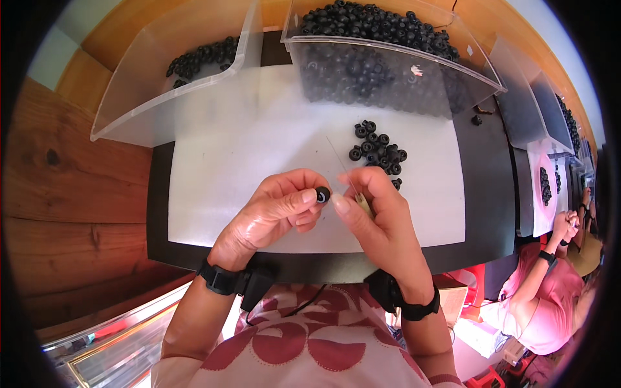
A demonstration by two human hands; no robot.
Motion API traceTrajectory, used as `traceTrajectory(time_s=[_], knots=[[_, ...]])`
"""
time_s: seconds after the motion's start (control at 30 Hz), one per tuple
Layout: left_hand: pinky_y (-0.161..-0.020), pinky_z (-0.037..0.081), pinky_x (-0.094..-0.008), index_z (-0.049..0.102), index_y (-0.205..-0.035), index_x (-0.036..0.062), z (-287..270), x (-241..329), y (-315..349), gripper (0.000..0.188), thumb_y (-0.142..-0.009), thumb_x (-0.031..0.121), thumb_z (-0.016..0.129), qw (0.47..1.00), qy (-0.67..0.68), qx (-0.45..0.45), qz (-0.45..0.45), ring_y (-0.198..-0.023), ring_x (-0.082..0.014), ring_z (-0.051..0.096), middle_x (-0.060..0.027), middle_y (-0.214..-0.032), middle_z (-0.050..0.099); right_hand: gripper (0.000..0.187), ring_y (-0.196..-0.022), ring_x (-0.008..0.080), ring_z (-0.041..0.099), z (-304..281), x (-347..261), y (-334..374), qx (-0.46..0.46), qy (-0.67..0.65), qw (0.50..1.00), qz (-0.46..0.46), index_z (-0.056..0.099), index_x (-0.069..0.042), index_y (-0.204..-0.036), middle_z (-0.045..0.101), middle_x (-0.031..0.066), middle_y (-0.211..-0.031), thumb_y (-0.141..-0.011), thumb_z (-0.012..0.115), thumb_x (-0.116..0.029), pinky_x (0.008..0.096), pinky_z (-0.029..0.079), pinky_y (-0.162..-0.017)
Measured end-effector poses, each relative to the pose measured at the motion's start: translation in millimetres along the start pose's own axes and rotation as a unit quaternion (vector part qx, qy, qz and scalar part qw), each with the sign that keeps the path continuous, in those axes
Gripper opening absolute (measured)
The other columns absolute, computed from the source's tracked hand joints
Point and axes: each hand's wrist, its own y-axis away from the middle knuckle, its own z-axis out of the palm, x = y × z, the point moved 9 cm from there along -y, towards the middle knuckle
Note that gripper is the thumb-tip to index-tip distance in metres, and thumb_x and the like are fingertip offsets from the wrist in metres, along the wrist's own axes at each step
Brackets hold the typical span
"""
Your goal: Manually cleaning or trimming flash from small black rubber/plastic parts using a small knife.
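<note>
My left hand (pixel 279 204) pinches a small round black part (pixel 323 194) between thumb and fingertips; a pale ring shows in its face. Just to the right, my right hand (pixel 381 216) is closed round a thin needle-like tool (pixel 363 203) with a yellowish handle, its fine shaft pointing up and away to the left. The hands are close together over a white mat (pixel 226 161). Beyond my right hand lies a loose pile of similar black parts (pixel 378 149) on the mat.
A large clear bin (pixel 394 42) heaped with black parts stands at the back. Another clear bin (pixel 174 94), at the back left, holds fewer. The mat lies on a dark tabletop (pixel 488 187). At the far right, a co-worker in a pink top (pixel 543 304) sits beside another workplace.
</note>
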Motion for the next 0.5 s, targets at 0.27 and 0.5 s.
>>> traceTrajectory(time_s=[0.27, 0.5], knots=[[-0.056, 0.036, -0.0266, 0.062, -0.105, 0.0006, 1, -2, 8, 0.037, -0.099, 0.037, 0.068, 1.0, 0.024, -0.003, -0.02, -0.062, -0.0107, 0.045, -0.0012, -0.079, 0.056, 0.018, -0.072, 0.0129, 0.059, 22, -4, -7, -0.006, -0.049, 0.999, 0.005, 0.058, -0.001, -0.101, 0.065, 0.0096, -0.084, -0.097, 0.069, -0.014, 0.028, 0.049, -0.065], [-0.056, 0.036, -0.0256, 0.061, -0.104, 0.0005, -5, -7, 8, 0.039, -0.099, 0.039, 0.067, 1.0, 0.019, -0.008, -0.018, -0.061, -0.0112, 0.046, -0.0022, -0.079, 0.057, 0.018, -0.07, 0.0107, 0.057, 23, -8, -4, 0.003, -0.002, 1.0, -0.007, 0.057, -0.001, -0.097, 0.064, 0.0083, -0.077, -0.096, 0.07, -0.014, 0.0272, 0.047, -0.062]])
